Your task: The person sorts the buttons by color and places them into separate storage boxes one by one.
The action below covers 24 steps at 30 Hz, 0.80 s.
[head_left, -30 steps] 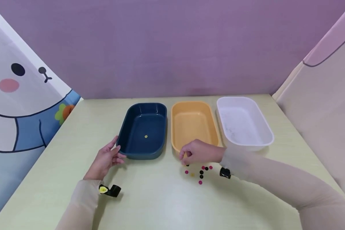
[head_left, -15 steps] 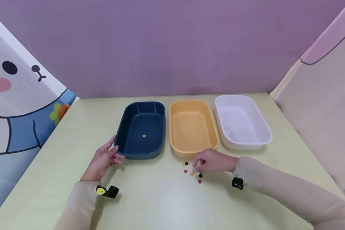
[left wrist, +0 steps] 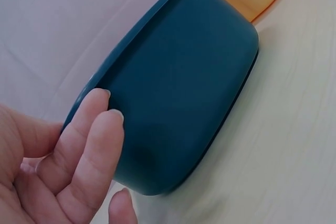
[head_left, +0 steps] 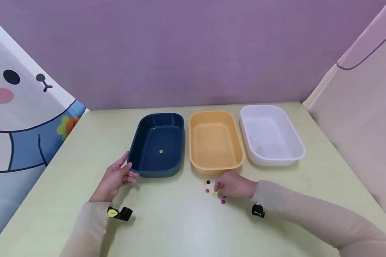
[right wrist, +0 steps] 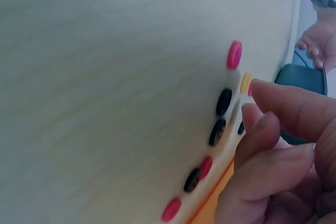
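At the near-left corner of a dark blue tray (head_left: 156, 174), my left hand (head_left: 114, 180) holds the rim between thumb and fingers. Two fingertips (left wrist: 116, 119) lie along the tray's outer wall in the left wrist view. Inside that tray is one small yellow button (head_left: 161, 151). My right hand (head_left: 234, 185) is low over the table among scattered buttons, fingers bent. Its index fingertip is right by a yellow button (right wrist: 245, 83), and nothing shows in its grasp. Pink buttons (right wrist: 235, 54) and black buttons (right wrist: 224, 102) lie around it, some hidden by the hand in the head view.
An orange tray (head_left: 217, 168) stands in the middle, just behind the buttons. To its right is a white tray (head_left: 276, 160). A purple backdrop (head_left: 193, 53) rises behind the table (head_left: 167, 221), with printed cloth at the left.
My right hand has come down from the orange tray's front edge to the buttons, shifting right and then slightly back left. My left hand stays at the blue tray.
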Available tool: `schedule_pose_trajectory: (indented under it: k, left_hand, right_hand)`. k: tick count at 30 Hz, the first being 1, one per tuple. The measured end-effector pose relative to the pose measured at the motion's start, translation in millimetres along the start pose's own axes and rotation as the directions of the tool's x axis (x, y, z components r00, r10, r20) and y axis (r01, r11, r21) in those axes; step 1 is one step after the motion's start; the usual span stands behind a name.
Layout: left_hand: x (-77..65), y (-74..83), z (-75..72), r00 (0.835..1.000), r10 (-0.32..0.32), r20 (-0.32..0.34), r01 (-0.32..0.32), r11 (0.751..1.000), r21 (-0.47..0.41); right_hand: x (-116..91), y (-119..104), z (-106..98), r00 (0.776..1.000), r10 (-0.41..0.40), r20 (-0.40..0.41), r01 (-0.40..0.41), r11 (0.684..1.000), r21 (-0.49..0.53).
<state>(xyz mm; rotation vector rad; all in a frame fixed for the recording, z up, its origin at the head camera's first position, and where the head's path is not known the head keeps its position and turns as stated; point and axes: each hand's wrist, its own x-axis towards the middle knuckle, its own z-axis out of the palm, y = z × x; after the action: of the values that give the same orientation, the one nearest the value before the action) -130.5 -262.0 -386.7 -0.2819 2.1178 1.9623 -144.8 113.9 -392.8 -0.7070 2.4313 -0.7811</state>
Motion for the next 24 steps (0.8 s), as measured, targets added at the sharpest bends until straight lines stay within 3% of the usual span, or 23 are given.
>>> schedule_pose_trajectory:
  k: [8, 14, 24]
  left_hand:
    - [-1.5, 1.1, -1.3, 1.0, -0.023, -0.02, 0.024, 0.998, 0.053]
    - [-2.6, 2.1, -2.6, 1.0, -0.017, -0.015, 0.018, 0.999, 0.034]
    - [-3.9, 2.2, 0.0, 1.0, -0.011, -0.021, 0.012, 1.0, 0.016]
  right_hand:
    - [3.3, -7.8, 5.1, 1.0, -0.025, 0.019, 0.025, 0.999, -0.039]
    - [8.1, -13.9, 7.9, 1.0, 0.003, 0.015, -0.002, 0.999, -0.044]
    - [6.3, -10.3, 8.6, 0.998, -0.056, 0.005, 0.056, 0.99, -0.126]
